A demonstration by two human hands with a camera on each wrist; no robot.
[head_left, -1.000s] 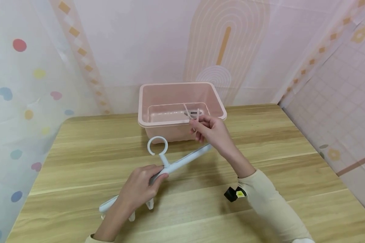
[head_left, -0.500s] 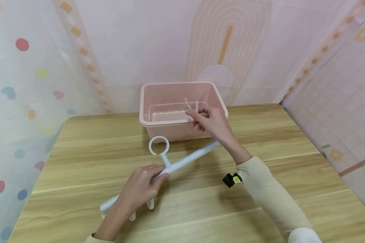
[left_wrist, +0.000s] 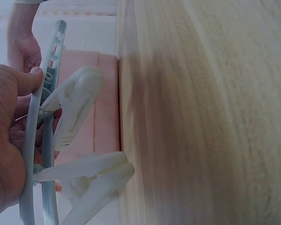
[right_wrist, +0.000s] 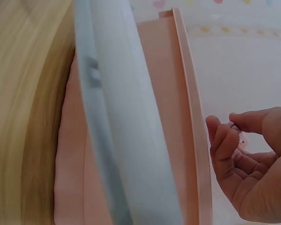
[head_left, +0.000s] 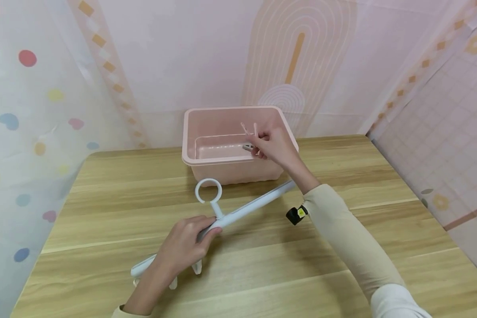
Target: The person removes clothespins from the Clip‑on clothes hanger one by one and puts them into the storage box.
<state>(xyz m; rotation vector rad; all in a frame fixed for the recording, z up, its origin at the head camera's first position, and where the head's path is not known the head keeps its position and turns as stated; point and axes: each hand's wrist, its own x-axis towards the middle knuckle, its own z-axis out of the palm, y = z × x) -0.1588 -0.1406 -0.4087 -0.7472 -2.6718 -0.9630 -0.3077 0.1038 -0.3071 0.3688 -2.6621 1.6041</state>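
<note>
My left hand [head_left: 187, 243] grips a light blue clothes hanger [head_left: 258, 204] near its middle, just below the open ring hook. White clips [left_wrist: 86, 93] hang from the hanger's underside in the left wrist view. Over the pink basin [head_left: 218, 161], my right hand [head_left: 276, 148] pinches a small see-through V-shaped clip [head_left: 256, 128] between thumb and fingers, its two prongs pointing up. A small grey piece [head_left: 247, 147] shows just beneath these fingertips, within the basin's outline. The right forearm passes over the hanger's far end and hides it in the head view.
The wooden table [head_left: 103, 212] carries the basin at its back edge, against a patterned wall cloth [head_left: 183, 53]. A black wrist camera [head_left: 295, 215] sticks out below the right sleeve [head_left: 350, 238].
My right hand has moved farther forward, carrying the clip from the basin's near rim to above its inside. The left hand and the hanger have barely moved.
</note>
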